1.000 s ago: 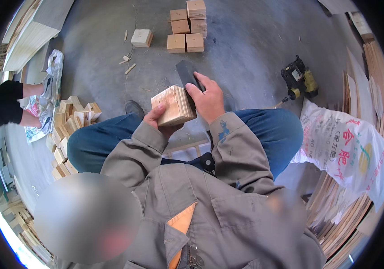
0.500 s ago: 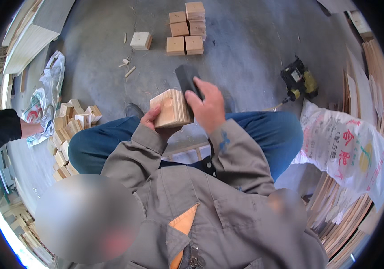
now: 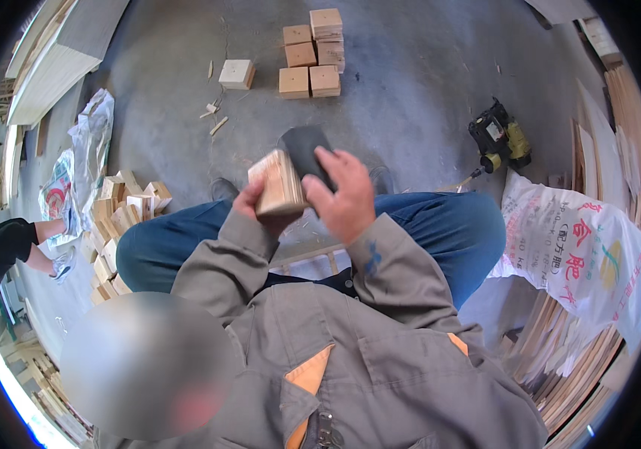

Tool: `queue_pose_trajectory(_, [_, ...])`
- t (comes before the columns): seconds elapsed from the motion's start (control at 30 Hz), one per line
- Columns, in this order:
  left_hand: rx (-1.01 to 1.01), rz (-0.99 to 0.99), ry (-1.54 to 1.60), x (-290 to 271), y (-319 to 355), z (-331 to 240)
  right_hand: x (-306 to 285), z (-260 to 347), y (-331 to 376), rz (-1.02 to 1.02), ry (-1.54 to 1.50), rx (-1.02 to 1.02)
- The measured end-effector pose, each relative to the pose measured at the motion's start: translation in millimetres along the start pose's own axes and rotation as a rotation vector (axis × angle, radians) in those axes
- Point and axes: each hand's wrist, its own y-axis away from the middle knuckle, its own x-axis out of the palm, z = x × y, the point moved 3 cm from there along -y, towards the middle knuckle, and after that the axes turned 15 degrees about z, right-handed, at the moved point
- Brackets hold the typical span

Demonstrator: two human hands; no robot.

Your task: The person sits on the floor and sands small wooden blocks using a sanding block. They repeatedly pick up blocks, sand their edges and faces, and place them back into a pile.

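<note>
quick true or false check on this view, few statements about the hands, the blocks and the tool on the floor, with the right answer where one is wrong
1. The left hand holds a wooden block. True.
2. The right hand is empty. False: it holds a dark block.
3. A black and yellow tool lies on the floor to the person's right. True.
4. All the blocks on the floor ahead stand in one group. False: a pale block sits apart, left of the stacked blocks.
5. Another person's legs show at the left. True.
</note>
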Motion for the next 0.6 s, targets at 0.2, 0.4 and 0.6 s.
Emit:
queue_pose_trajectory(0.2, [-0.044, -0.048, 0.064, -5.7, 7.7, -1.9, 1.2, 18.2, 5.8, 0.063, -0.055, -0.064])
queue_pose_trajectory(0.4, [-0.129, 0.010, -0.081, -21.4, 7.4, 10.7, -0.4, -22.4, -19.0, -0.011, -0.051, 0.154])
queue_pose_trajectory(0.6, [-0.006, 0.028, -0.008, -8.7, -0.9, -12.8, -5.7, 44.1, 28.3, 0.131, -0.080, -0.145])
